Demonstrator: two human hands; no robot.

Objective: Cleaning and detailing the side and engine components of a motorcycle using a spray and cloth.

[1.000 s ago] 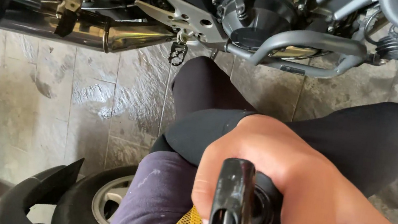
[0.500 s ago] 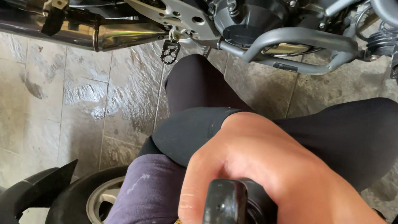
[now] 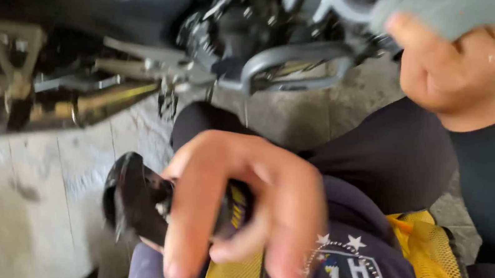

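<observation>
Left hand [image 3: 245, 208] around dark tool [image 3: 139, 198], motorcycle [image 3: 241, 37] just beyond.

My left hand [image 3: 239, 210] grips pliers [image 3: 139, 198] above my lap; right hand [image 3: 451, 66] holds a cloth [image 3: 458, 11] against the motorcycle [image 3: 222, 35] ahead.

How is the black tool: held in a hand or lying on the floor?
Held. The hand has its fingers curled around the black tool, above the lap.
</observation>
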